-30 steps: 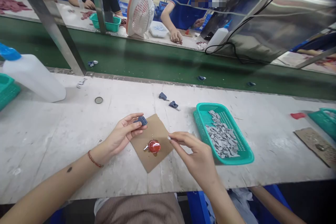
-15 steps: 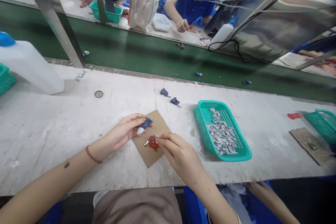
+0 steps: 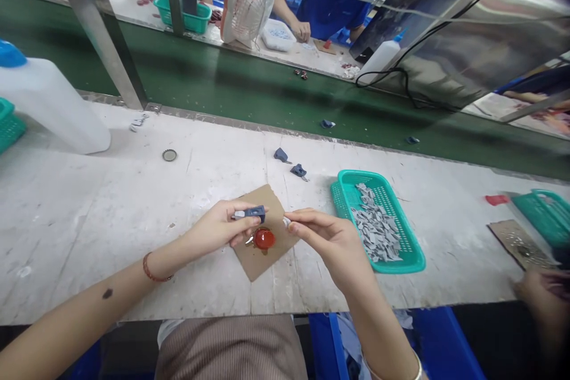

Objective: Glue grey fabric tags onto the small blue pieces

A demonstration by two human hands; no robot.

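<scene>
My left hand [image 3: 222,227] holds a dark blue piece [image 3: 255,213] with a light grey end, just above a square of brown cardboard [image 3: 267,197]. A red cap with shiny liquid [image 3: 264,238] lies on the cardboard. To the right, my right hand [image 3: 327,237] pinches a small pale grey piece [image 3: 286,222] between thumb and forefinger, a short gap from the dark blue piece. A green basket [image 3: 412,242] of small grey pieces [image 3: 378,231] stands beyond my right hand. Two dark blue pieces [image 3: 281,155] lie on the table behind the cardboard.
A white bottle [image 3: 53,104] stands at the left, near a metal cap [image 3: 170,155]. A green belt [image 3: 214,86] runs behind the white table [image 3: 111,208]. People work across it. At the right, another person's hand [image 3: 541,288] is beside a second cardboard [image 3: 519,240].
My right hand has lifted off the red cap and moved right and up with the small piece. My left hand has turned the dark blue piece level. Pieces on the belt have shifted left.
</scene>
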